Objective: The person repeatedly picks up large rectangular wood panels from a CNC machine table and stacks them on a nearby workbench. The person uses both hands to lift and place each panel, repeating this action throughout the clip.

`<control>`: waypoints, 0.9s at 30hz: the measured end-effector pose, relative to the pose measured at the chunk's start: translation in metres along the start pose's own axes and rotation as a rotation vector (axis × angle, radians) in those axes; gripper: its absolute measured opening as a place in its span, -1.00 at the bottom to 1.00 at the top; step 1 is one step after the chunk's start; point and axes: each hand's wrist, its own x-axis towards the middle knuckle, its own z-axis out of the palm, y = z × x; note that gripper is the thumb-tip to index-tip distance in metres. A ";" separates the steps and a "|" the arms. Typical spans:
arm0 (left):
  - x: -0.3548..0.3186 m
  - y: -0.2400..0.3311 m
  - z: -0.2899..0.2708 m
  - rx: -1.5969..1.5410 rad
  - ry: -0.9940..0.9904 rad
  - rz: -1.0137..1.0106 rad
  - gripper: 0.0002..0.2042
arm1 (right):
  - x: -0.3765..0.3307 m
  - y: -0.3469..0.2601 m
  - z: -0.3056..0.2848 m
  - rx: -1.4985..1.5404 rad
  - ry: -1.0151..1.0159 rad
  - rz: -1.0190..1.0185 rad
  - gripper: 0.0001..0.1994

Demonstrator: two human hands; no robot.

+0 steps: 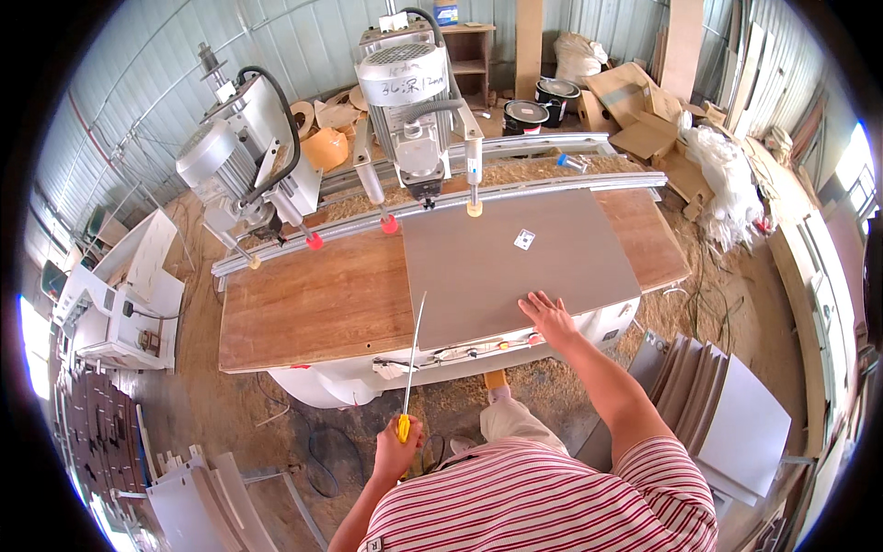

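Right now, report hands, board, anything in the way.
Left hand gripping yellow-handled tool. Right hand spread on brown board. White label on board; machine at far edge.

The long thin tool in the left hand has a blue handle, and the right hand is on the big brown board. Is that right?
Not quite: the long thin tool's handle isn't blue. The head view shows it is yellow. The tool is in the left hand, and the right hand is on the big brown board.
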 end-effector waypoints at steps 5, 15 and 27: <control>-0.011 0.020 -0.004 0.060 -0.021 0.014 -0.86 | 0.002 0.000 -0.007 0.090 -0.115 0.018 0.01; -0.030 0.022 -0.005 0.043 0.034 -0.030 -0.81 | -0.002 -0.006 -0.027 0.124 -0.146 0.045 -0.22; -0.032 0.014 -0.001 0.039 -0.044 -0.050 -0.80 | -0.013 0.026 0.005 0.296 0.026 0.075 -0.18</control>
